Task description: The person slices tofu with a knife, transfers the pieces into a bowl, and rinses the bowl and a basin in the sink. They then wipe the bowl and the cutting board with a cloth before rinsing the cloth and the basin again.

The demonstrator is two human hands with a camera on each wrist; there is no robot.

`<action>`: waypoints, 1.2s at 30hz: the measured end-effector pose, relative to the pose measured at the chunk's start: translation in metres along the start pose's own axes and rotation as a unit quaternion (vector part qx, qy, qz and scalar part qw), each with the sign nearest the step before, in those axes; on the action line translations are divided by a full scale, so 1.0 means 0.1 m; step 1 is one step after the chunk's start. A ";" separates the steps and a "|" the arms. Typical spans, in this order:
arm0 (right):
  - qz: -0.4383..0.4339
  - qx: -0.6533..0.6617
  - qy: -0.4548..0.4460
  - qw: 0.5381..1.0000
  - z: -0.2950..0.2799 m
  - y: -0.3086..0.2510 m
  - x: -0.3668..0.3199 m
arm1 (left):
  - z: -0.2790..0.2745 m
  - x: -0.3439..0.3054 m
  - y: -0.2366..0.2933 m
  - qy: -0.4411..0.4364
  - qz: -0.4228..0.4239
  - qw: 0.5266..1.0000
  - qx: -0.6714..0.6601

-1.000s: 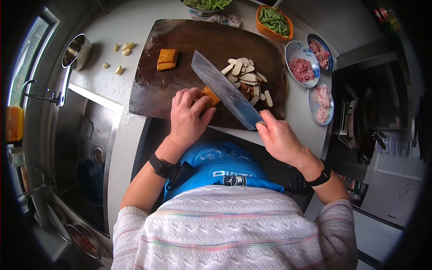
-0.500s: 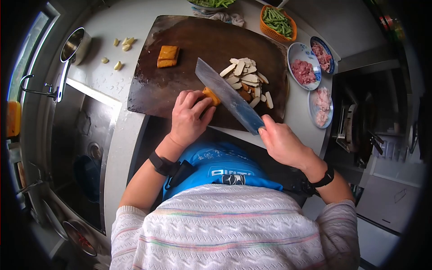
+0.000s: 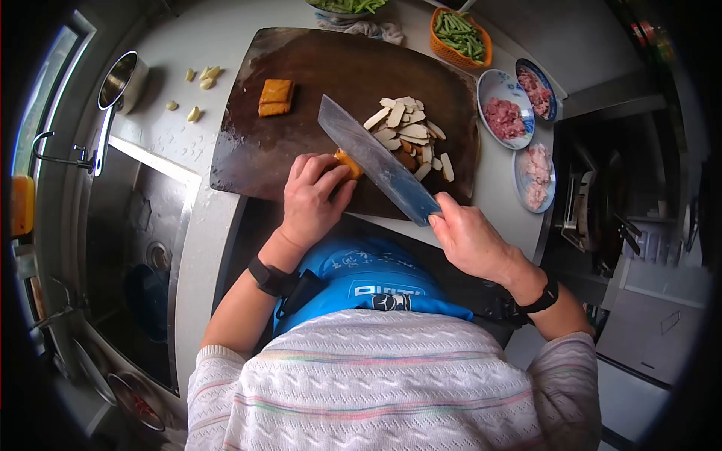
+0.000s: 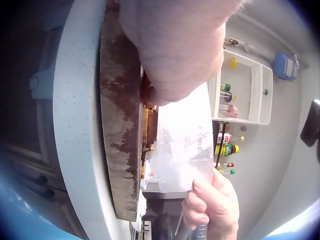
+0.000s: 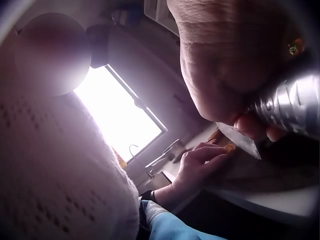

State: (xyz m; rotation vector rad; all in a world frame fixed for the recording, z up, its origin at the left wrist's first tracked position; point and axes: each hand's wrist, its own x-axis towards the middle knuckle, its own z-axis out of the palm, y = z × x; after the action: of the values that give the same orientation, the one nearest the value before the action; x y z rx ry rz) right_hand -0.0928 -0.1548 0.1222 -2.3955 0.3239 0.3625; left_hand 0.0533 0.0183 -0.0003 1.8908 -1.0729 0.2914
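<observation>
On the dark cutting board (image 3: 323,56), my left hand (image 3: 310,194) holds an orange-brown piece of dried tofu (image 3: 347,163) under bent fingers. My right hand (image 3: 472,234) grips a cleaver (image 3: 376,161) by its handle, the broad blade slanting across the board right beside that piece. In the left wrist view the blade (image 4: 185,135) stands on edge close to the left fingertips. A pile of pale slices with brown edges (image 3: 412,124) lies to the right of the blade. Two uncut dried tofu blocks (image 3: 277,97) sit together at the board's left.
Garlic cloves (image 3: 207,77) and a metal pot (image 3: 124,81) are left of the board, beyond the sink (image 3: 143,225). Behind it stands an orange basket of green beans (image 3: 460,37). Plates of raw meat (image 3: 505,119) line the right side, near the stove (image 3: 594,199).
The cleaver has shifted slightly toward the body relative to the board. The left hand stays on the tofu piece, and the slice pile looks about the same.
</observation>
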 end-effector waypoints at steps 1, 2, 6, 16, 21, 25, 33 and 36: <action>0.000 -0.001 -0.002 1.000 0.00 0.00 0.00 | 0.00 0.00 0.00 0.000 0.000 1.000 -0.003; -0.004 -0.008 -0.005 1.000 0.00 0.01 0.00 | 0.00 0.00 0.00 0.001 -0.002 1.000 -0.003; -0.009 -0.019 -0.019 1.000 0.09 0.08 0.13 | 0.01 0.00 0.00 0.001 -0.002 1.000 -0.007; 0.006 0.005 0.010 1.000 0.01 0.00 0.02 | 0.03 0.01 0.01 0.005 -0.001 1.000 -0.006; -0.007 -0.013 -0.013 1.000 -0.03 0.05 0.06 | 0.05 0.01 0.03 0.006 -0.007 1.000 -0.017; -0.007 -0.010 -0.025 1.000 0.11 0.13 0.16 | 0.06 0.01 0.04 0.007 -0.007 1.000 -0.017; 0.016 0.021 0.007 1.000 0.04 0.08 0.08 | 0.02 0.05 0.07 -0.016 -0.018 1.000 -0.021; 0.008 0.007 0.002 1.000 0.00 0.01 0.05 | -0.10 0.02 0.10 -0.030 -0.023 0.999 -0.011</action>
State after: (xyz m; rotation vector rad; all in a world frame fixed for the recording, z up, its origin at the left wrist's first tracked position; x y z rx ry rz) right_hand -0.0888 -0.1568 0.1200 -2.3808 0.3467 0.3622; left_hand 0.0495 0.0230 0.0124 1.9118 -1.0661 0.1968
